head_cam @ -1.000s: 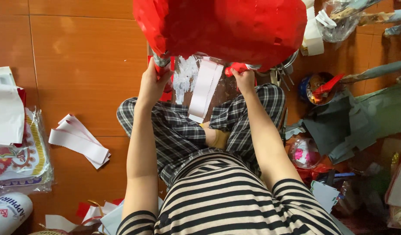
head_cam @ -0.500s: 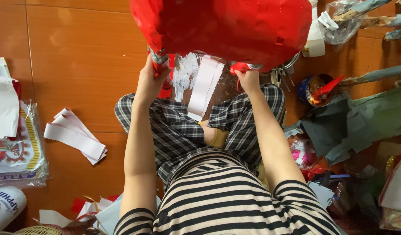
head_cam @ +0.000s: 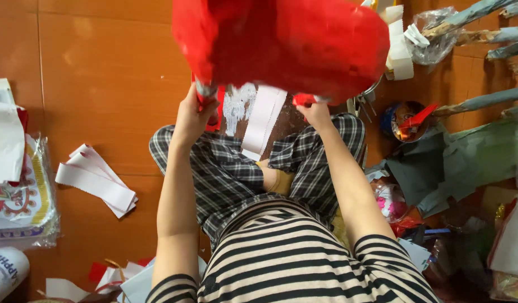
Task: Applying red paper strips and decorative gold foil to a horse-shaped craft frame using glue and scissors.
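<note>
A large red paper-covered form [head_cam: 281,45] fills the top middle of the head view, held up above my crossed legs. My left hand [head_cam: 196,115] grips its lower left edge beside a red flap. My right hand [head_cam: 315,112] pinches its lower right edge at a small red tab. Below the form, between my hands, a brown board with white paste smears and a white paper strip [head_cam: 260,120] rests over my legs.
A pile of white paper strips [head_cam: 96,182] lies on the orange tiled floor at left. Plastic-wrapped printed sheets [head_cam: 20,207] lie at far left. At right are a small pot holding a red tool [head_cam: 407,120], grey-green paper sheets [head_cam: 455,163], paper-wrapped sticks [head_cam: 483,25] and scattered scraps.
The view has shifted slightly. Both hands keep their hold on the red form's lower edge, and the form has barely moved.
</note>
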